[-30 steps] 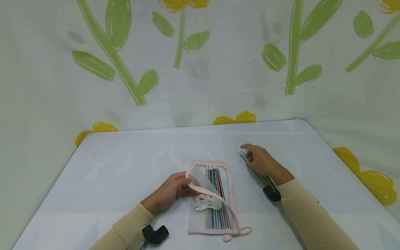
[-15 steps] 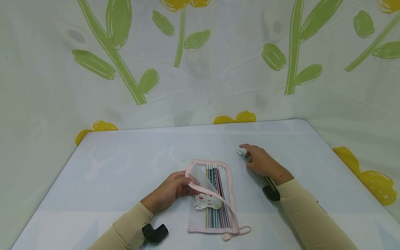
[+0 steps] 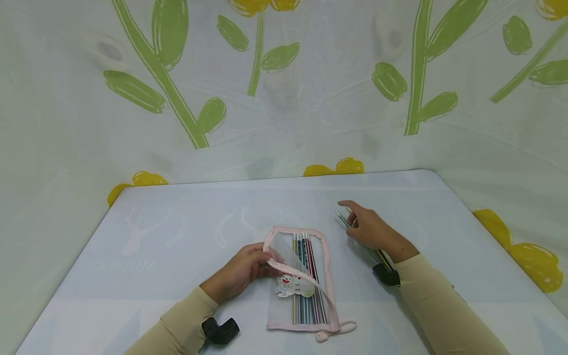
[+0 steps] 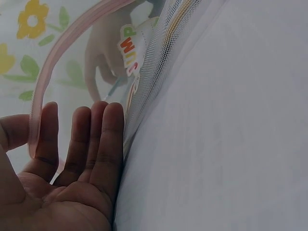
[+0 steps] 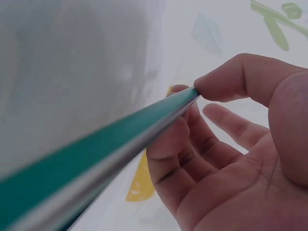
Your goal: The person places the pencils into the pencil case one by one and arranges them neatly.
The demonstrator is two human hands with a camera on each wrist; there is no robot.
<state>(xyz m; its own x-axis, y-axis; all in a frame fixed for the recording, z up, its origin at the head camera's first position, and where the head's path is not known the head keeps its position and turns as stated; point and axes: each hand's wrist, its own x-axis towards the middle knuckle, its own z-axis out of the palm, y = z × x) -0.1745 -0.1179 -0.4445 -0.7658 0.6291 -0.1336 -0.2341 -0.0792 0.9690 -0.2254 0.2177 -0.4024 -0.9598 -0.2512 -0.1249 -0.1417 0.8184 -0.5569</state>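
My left hand [image 3: 248, 271] pinches the pink rim of a see-through mesh pencil case [image 3: 328, 256], between thumb and index finger. In the left wrist view its other fingers [image 4: 111, 144] stand upright inside the raised flap. Several striped pencils [image 3: 306, 276] lie side by side in the case, under a cartoon label [image 3: 295, 286]. To the right, my right hand [image 3: 372, 227] pinches a teal-and-silver striped pencil [image 5: 130, 130] by thumb and fingers, its tip pointing up and left. A yellow-and-black striped length [image 3: 385, 261] shows beside the right wrist, partly hidden by the forearm.
The case lies on a pale table [image 3: 177, 236] with faint printed figures. A pink zip-pull loop [image 3: 348, 327] trails from its near right corner. Black wrist cameras sit on both forearms. Behind the table's far edge hangs a curtain [image 3: 328, 113] with green leaves and yellow flowers.
My right hand has shifted slightly up and left, and its index finger reaches a little further out. The pencil's tip has moved with it. My left hand and the case stay put.
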